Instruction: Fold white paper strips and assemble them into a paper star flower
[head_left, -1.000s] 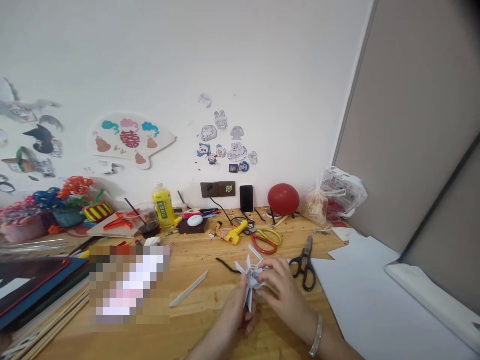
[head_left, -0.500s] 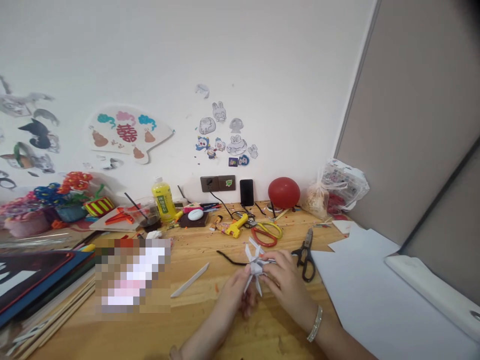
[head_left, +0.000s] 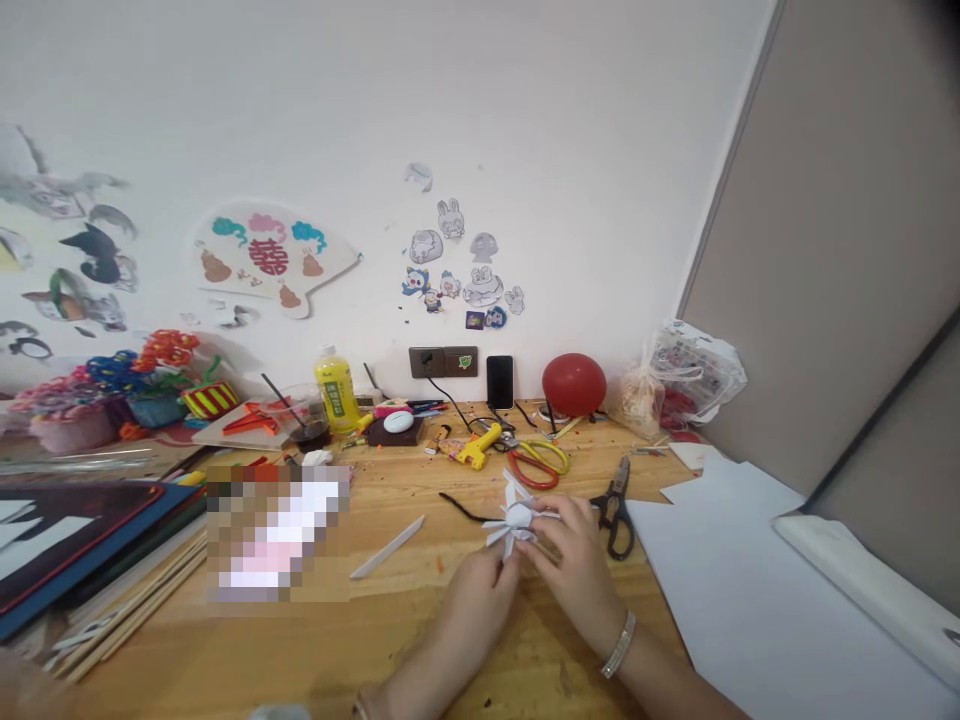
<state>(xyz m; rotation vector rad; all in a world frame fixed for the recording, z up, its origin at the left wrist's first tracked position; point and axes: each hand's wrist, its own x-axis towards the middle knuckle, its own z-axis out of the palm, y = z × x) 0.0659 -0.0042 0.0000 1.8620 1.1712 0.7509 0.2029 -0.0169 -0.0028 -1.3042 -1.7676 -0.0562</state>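
Note:
A small folded white paper piece [head_left: 517,515] with several pointed strips spreading from its middle is held between both hands above the wooden table. My left hand [head_left: 484,595] grips its lower edge, thumb uppermost and the other fingers mostly hidden beneath. My right hand [head_left: 570,540], with a bracelet on the wrist, pinches its right side. A black stem [head_left: 461,508] shows to the left of the paper piece, partly behind it. Farther left on the table lies a loose white paper strip [head_left: 388,548].
Black scissors [head_left: 616,510] lie just right of my right hand. Behind are red-and-yellow-handled scissors [head_left: 536,468], a yellow glue gun [head_left: 480,448], a red balloon [head_left: 574,384] and a yellow bottle [head_left: 337,390]. White sheets [head_left: 757,560] cover the right; wooden sticks [head_left: 139,605] lie left.
The paper piece has turned and tilted, its round middle now facing up. My left hand has shifted lower on it, its thumb off the centre. The view has moved slightly left.

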